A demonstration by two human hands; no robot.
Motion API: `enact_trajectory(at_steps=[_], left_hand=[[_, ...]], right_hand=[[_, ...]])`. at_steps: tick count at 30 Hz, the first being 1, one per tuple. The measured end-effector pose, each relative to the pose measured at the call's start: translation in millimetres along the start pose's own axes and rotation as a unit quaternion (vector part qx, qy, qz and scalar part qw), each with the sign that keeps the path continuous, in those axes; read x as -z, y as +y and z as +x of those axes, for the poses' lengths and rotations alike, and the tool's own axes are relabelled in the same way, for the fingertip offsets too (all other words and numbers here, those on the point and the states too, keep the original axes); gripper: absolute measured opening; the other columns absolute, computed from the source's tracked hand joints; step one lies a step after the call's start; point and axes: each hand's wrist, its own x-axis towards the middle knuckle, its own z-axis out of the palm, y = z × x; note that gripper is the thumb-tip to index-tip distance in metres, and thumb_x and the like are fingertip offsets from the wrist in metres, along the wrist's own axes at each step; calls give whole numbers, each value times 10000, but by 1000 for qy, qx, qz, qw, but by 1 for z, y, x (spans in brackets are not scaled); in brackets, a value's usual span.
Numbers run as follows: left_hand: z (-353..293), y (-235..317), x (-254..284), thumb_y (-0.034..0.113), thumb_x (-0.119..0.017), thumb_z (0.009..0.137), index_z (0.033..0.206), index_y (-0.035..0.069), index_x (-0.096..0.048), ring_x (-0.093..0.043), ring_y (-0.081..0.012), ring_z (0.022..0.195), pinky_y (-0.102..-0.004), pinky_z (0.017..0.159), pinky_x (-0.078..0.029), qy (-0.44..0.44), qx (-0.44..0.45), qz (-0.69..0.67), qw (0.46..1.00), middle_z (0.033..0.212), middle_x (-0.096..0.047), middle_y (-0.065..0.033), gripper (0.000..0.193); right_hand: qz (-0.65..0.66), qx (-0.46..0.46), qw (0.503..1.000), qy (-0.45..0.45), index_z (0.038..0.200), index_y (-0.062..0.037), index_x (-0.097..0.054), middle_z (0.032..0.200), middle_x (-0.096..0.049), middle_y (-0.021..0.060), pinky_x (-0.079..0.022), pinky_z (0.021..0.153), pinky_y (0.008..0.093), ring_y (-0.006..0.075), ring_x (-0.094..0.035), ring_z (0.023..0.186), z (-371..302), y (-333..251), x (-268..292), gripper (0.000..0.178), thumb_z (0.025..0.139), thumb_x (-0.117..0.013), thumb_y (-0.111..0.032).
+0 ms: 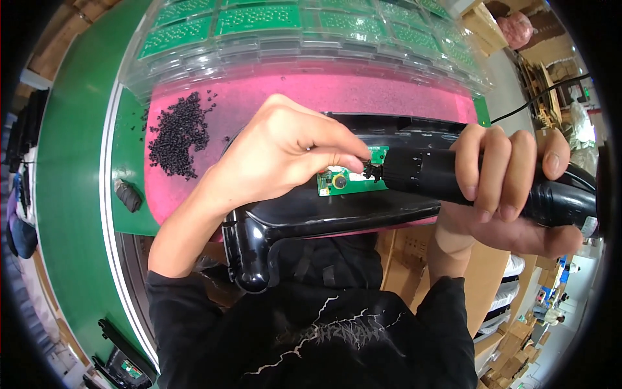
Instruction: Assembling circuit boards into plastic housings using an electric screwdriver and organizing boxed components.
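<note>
My right hand is wrapped round a black electric screwdriver, held level with its tip pointing left. Small black screws cluster at that tip. Against them the thumb and forefinger of my left hand are pinched together; what lies between the fingertips is hidden. Just below both hands a green circuit board with a round component sits in a long black plastic housing. The screwdriver and my left fingers cover part of the board. The housing's rounded end juts toward me.
A pile of black screws lies on the pink mat, at left. Stacked clear trays of green boards line the back. A small dark bundle rests on the green table; another black housing is lower left.
</note>
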Motion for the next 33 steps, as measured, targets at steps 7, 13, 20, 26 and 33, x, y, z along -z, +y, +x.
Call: enact_trajectory(at_steps=[7,13,20,26,33], left_hand=[[-4,2,2,-111,-616,699,828,-39,-649,-653,-192,679,-279,597,-525,25,-69,69,995,762,-654,-133,151],[-2,1,12,-54,-641,712,807,-19,-617,-610,-198,624,-284,560,-475,134,-87,211,964,696,-606,-100,104],[-14,-7,16,2,-667,703,812,-13,-641,-616,-275,628,-335,555,-479,71,-51,255,963,697,-628,-122,113],[-16,2,18,73,-641,775,768,-13,-614,-576,-293,572,-338,512,-441,117,-5,282,952,643,-580,-138,90],[-18,13,17,120,-558,848,742,-29,-472,-506,-357,584,-389,537,-399,175,46,246,952,624,-480,-166,202]], right_hand=[[-17,3,1000,-18,995,-98,-483,563,-472,-49,-372,493,214,63,-447,440,-4,12,-4,549,725,-662,-542],[-50,-46,997,27,1000,-108,-452,563,-448,-31,-358,481,228,77,-416,435,-8,25,-9,637,715,-604,-657],[-74,-42,996,17,994,-104,-431,559,-442,-24,-347,472,235,80,-390,426,-9,48,-9,659,742,-515,-706],[-95,-96,990,36,983,-97,-428,559,-440,-10,-348,475,257,94,-379,421,-16,63,-9,645,756,-507,-695],[-120,-128,982,72,945,-99,-417,554,-426,-11,-341,468,255,98,-380,423,-13,68,-25,614,753,-540,-669]])
